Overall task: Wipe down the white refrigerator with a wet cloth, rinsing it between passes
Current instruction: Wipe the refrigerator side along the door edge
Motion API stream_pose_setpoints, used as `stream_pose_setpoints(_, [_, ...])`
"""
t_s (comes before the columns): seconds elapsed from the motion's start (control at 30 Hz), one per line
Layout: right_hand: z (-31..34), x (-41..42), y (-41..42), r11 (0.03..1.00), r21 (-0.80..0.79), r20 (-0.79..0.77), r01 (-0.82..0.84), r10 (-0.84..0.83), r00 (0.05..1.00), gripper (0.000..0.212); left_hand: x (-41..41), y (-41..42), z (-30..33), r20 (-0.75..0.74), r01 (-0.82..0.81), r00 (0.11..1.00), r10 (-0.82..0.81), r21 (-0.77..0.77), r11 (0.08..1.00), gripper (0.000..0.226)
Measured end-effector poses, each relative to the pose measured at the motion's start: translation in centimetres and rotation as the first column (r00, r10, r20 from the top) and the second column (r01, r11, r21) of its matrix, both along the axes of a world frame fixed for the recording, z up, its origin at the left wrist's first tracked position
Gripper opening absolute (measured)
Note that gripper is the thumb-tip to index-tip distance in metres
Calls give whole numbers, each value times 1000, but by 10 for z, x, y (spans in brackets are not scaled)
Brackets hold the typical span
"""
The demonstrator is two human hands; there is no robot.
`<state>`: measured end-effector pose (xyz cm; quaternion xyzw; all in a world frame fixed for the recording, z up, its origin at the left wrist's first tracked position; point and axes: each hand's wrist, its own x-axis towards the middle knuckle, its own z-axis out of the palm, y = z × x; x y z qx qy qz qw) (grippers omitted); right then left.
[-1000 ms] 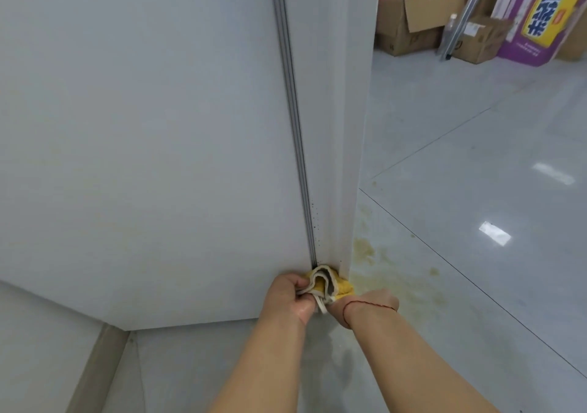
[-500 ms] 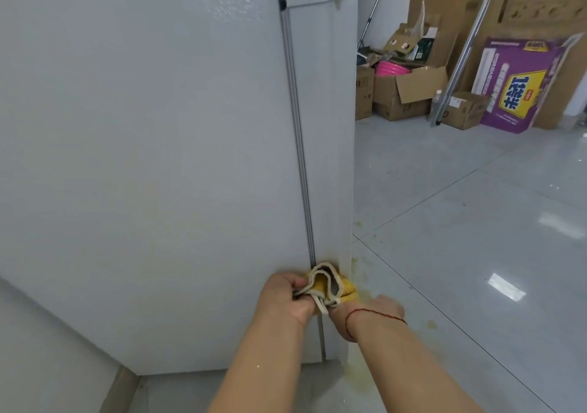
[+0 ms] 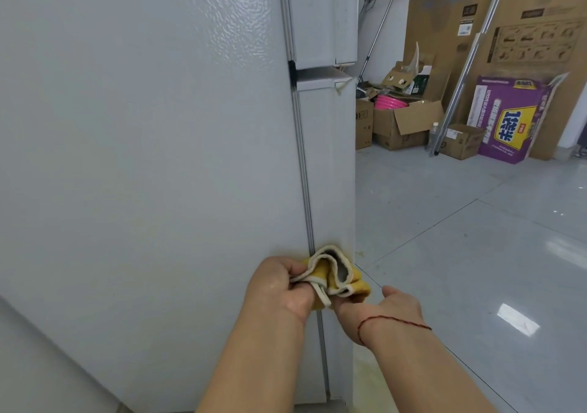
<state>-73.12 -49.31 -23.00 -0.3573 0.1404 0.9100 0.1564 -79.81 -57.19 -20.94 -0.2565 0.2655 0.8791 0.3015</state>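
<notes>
The white refrigerator [image 3: 152, 158] fills the left half of the view, its side panel facing me and its door edge [image 3: 330, 171] to the right of a grey seal strip. A crumpled yellow cloth [image 3: 336, 273] with a pale border is held in front of the lower door edge. My left hand [image 3: 279, 288] grips the cloth's left end with curled fingers. My right hand [image 3: 390, 309], a red string on its wrist, holds the cloth from below on the right; its fingers are hidden under the fabric.
Glossy grey floor tiles [image 3: 476, 253] stretch to the right, with yellowish stains by the fridge base. Cardboard boxes [image 3: 403, 123], a purple box [image 3: 508, 120], leaning metal poles [image 3: 460, 72] and a small bottle stand against the far wall.
My view has tilted up from the fridge base, showing the gap between the doors. Both hands with the cloth have risen along the door edge.
</notes>
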Motion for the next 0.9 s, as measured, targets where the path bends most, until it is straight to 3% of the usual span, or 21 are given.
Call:
stream_pose_setpoints(0.13, [8, -2, 7, 999, -44, -61, -14, 12, 998, 32, -1, -3, 17, -90, 2, 996, -4, -16, 1000, 35])
stream_pose_setpoints(0.23, [16, 3, 8, 998, 37, -90, -58, 61, 994, 50, 3, -4, 26, -182, -3, 983, -10, -69, 998, 34])
stream_pose_setpoints(0.3, [19, 7, 10, 991, 66, -152, -114, 123, 981, 58, 7, -7, 33, -234, -4, 972, -16, -86, 996, 46])
stream_pose_setpoints(0.6, [57, 12, 19, 982, 108, -513, -157, 191, 837, 73, 19, -22, 83, -412, -25, 910, 51, 67, 997, 37])
stream_pose_setpoints(0.8, [104, 12, 15, 984, 154, -612, -88, 165, 773, 71, 28, -20, 132, -517, -88, 839, 169, 176, 980, 30])
stream_pose_setpoints(0.9, [129, 14, 12, 944, 319, -544, -90, 260, 798, 72, 29, -23, 137, -582, -94, 794, 177, 171, 981, 32])
